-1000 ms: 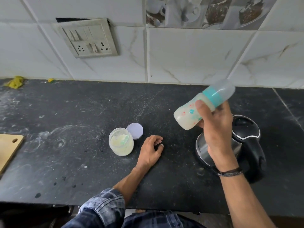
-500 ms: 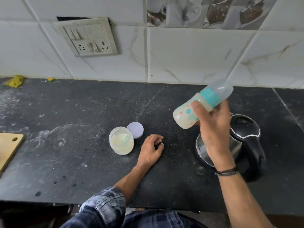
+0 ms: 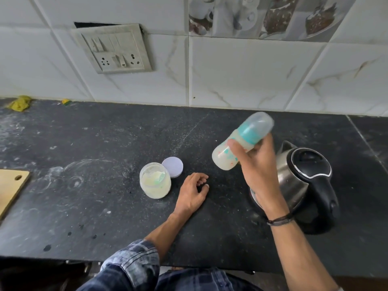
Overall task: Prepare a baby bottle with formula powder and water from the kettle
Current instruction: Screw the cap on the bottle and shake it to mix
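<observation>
One milky bottle [image 3: 223,159] is gripped, tilted, by the right hand [image 3: 259,166], apparently for mixing; left hand [image 3: 192,191] lies empty, relaxed; firm shaking is required.

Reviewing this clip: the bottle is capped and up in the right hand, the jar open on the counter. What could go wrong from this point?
1. The right hand holds the baby bottle tilted in the air close to the kettle; a wide swing could knock the kettle, or a loose cap could leak.
2. The formula jar stands open beside the left hand, its lid off; a nudge could spill powder.
</observation>
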A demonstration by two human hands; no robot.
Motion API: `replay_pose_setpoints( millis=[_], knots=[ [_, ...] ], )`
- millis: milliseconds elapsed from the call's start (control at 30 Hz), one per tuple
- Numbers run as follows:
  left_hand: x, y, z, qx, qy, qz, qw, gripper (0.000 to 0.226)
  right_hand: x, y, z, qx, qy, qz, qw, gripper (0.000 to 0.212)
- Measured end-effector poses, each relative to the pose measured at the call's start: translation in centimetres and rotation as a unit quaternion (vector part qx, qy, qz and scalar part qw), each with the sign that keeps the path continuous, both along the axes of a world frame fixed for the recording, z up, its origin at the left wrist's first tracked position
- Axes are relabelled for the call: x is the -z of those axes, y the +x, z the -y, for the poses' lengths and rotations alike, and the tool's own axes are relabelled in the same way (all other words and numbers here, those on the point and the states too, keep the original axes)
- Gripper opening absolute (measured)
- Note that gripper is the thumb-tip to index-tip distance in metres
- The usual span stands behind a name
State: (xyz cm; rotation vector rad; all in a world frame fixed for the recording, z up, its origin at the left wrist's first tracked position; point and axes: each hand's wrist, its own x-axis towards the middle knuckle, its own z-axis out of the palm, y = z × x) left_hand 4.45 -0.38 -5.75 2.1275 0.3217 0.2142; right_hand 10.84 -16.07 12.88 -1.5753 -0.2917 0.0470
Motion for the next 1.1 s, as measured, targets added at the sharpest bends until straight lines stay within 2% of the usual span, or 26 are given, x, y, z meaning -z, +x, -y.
replay_pose_setpoints(
  millis=[67, 167, 200, 300, 433, 567, 700, 800, 933, 1033, 1100],
  knots=[
    [-0.1, 0.0, 0.2, -0.002, 0.0, -0.002, 1.0, 0.023, 0.0, 0.1, 0.1, -0.007, -0.013, 0.0, 1.0, 0.056],
    [0.0, -0.3, 0.3, 0.001, -0.007, 0.002, 1.0, 0.022, -0.1, 0.1, 0.5, 0.059, 0.109, 0.032, 0.992, 0.057],
    [-0.1, -0.2, 0.0, -0.006, -0.006, 0.008, 1.0, 0.023, -0.3, 0.5, 0.3, 0.068, 0.117, 0.032, 0.99, 0.06],
    [0.0, -0.4, 0.2, -0.013, 0.0, 0.006, 1.0, 0.023, 0.3, 1.1, 0.2, 0.031, 0.021, 0.001, 0.999, 0.05],
    [-0.1, -0.1, 0.2, -0.006, -0.004, 0.016, 1.0, 0.023, 0.8, 0.5, 0.6, 0.077, 0.081, 0.066, 0.992, 0.051],
    [0.2, -0.2, 0.3, -0.009, 0.0, 0.007, 1.0, 0.023, 1.3, 0.7, -0.1, 0.025, -0.019, 0.019, 0.999, 0.058],
    [0.2, 0.0, -0.1, -0.007, -0.005, 0.016, 1.0, 0.023, 1.4, 0.7, 0.0, 0.067, 0.067, 0.047, 0.994, 0.05],
    [0.4, -0.1, 0.1, -0.009, 0.001, 0.007, 1.0, 0.024, 1.1, 1.1, -0.1, 0.023, -0.024, 0.02, 0.999, 0.051],
    [0.6, -0.1, 0.2, -0.007, -0.004, 0.019, 1.0, 0.023, 0.8, 0.8, 0.3, 0.062, 0.069, 0.069, 0.993, 0.054],
    [0.4, 0.1, 0.1, -0.011, 0.001, 0.013, 1.0, 0.024, 0.4, 1.3, 0.1, 0.036, -0.006, 0.05, 0.998, 0.054],
    [0.7, -0.4, 0.3, -0.006, 0.002, 0.013, 1.0, 0.023, 0.4, 0.9, 0.2, 0.047, 0.013, 0.06, 0.997, 0.054]
  ],
)
